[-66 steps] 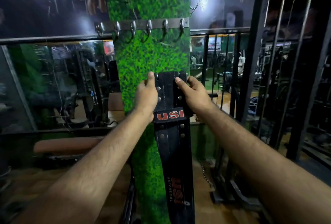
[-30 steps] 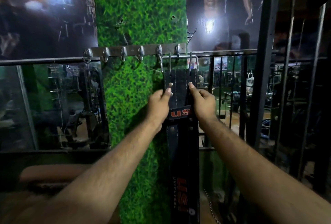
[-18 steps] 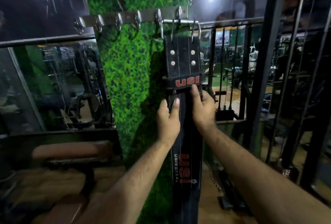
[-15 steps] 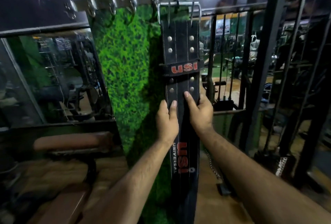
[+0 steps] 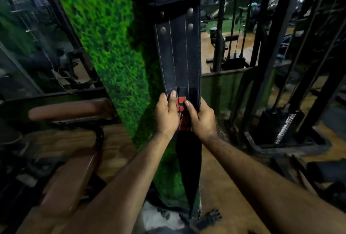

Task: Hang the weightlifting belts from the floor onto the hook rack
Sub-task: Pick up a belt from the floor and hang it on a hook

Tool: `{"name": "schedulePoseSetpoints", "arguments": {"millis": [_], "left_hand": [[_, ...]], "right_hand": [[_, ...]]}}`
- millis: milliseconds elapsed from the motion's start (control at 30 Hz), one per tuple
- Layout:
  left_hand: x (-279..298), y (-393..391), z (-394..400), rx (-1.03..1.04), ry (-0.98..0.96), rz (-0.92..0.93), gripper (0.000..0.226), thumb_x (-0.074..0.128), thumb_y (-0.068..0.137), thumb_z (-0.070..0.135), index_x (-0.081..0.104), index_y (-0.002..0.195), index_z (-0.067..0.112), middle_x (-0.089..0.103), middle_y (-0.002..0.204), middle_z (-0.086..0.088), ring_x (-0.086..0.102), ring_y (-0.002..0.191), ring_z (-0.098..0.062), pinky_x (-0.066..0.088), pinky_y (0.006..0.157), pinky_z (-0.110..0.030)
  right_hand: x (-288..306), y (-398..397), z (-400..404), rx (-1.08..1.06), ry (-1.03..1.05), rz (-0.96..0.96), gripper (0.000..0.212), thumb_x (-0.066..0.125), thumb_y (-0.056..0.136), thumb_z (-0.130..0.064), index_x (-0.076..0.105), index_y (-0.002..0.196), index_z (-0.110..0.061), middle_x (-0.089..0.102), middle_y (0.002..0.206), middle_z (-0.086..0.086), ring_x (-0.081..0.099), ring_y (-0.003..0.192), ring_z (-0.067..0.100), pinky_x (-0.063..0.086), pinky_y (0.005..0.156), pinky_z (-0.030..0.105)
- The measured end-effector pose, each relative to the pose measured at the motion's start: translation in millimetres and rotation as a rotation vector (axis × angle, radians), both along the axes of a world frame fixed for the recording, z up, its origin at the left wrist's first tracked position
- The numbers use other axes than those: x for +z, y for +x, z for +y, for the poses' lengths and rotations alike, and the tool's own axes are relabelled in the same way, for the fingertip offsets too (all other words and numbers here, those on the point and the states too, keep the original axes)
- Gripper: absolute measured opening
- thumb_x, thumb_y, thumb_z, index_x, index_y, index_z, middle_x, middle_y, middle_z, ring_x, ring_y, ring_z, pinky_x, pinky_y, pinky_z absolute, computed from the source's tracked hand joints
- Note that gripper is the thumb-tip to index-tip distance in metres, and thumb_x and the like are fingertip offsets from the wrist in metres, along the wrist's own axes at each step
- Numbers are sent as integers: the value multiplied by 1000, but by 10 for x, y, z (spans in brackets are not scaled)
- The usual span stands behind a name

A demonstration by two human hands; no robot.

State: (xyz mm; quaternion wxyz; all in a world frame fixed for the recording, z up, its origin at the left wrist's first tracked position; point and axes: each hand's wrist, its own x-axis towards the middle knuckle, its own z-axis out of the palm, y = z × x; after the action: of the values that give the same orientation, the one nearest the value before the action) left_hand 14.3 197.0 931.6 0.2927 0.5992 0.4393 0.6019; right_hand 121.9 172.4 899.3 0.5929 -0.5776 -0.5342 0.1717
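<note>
A long black leather weightlifting belt with a red USI label hangs straight down in front of the green turf-covered pillar. Its top end and the hook rack lie above the frame, out of sight. My left hand holds the belt's left edge at mid length, thumb on the front face. My right hand holds the right edge at the same height, thumb on the red lettering. At the pillar's foot lies dark strap gear with a buckle; whether it is another belt is unclear.
A brown padded bench and its roller pad stand to the left. Black machine frames and a weight stack fill the right side. The floor is wooden. A mirror covers the left wall.
The belt went up onto the rack's hook and now hangs from it. Both hands slid down the belt from near the buckle to mid length. The view tilted down, losing the rack.
</note>
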Motion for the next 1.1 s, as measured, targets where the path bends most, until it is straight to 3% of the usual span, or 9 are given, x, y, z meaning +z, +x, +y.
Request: {"name": "schedulePoseSetpoints", "arguments": {"millis": [200,333,500,633,700,800,900,1000,1100], "left_hand": [[-689,-32,-69,-76,-72,43,9,52,103,15,60,100,10,65,88,11,62,76,12,47,72,-10],[-1059,-74,-40,-103,-129,89,13,53,101,23,60,103,12,67,92,9,62,80,11,50,75,-15],[-1407,-128,-11,-99,-165,182,12,54,102,13,62,102,5,64,89,6,59,75,21,42,68,-3],[-1735,-146,9,-123,-231,190,20,53,103,14,64,109,-2,64,91,10,59,79,22,41,71,0],[-1921,-149,7,-135,-271,203,21,52,103,15,64,111,-1,63,92,14,59,79,17,41,71,0],[-2233,-141,26,-145,-309,231,24,53,103,19,65,110,-1,68,98,1,61,86,3,43,72,-2],[-2522,-135,74,-146,-347,268,28,54,102,25,67,103,0,69,94,-2,66,88,-14,51,73,-18],[-2827,-174,105,-149,-362,311,38,53,101,34,68,101,-1,74,96,-11,70,89,-23,56,77,-33],[-3102,-225,53,-156,-361,339,40,51,101,33,68,109,-2,74,103,-16,70,96,-26,55,80,-31]], "right_hand": [[-480,81,-55,-19,-121,-47,35,55,98,-51,67,117,-24,76,101,-5,72,91,14,59,79,39],[-826,49,-72,-39,-185,-48,34,57,99,-47,67,118,-20,77,105,0,72,96,18,57,80,35],[-1253,-26,-75,-48,-258,-11,31,57,100,-43,68,119,-20,77,108,1,71,98,18,47,73,23],[-1605,-46,-61,-18,-310,19,34,55,100,-47,66,123,-24,76,110,-2,71,100,14,55,80,26],[-1812,-44,-62,-14,-333,10,36,55,101,-46,66,124,-22,76,113,-1,70,102,13,54,81,24],[-2139,-36,-45,-17,-367,16,35,55,102,-44,66,123,-19,76,113,2,71,103,16,56,83,27],[-2424,-14,-4,-38,-403,-5,37,51,102,-48,66,122,-21,77,111,3,72,102,21,58,83,35],[-2665,-35,15,-38,-452,-18,40,48,102,-50,65,122,-21,77,111,6,72,101,24,56,79,32],[-2940,-90,-3,-40,-512,-34,42,48,102,-50,66,120,-17,76,110,9,71,100,27,53,75,29]]}}
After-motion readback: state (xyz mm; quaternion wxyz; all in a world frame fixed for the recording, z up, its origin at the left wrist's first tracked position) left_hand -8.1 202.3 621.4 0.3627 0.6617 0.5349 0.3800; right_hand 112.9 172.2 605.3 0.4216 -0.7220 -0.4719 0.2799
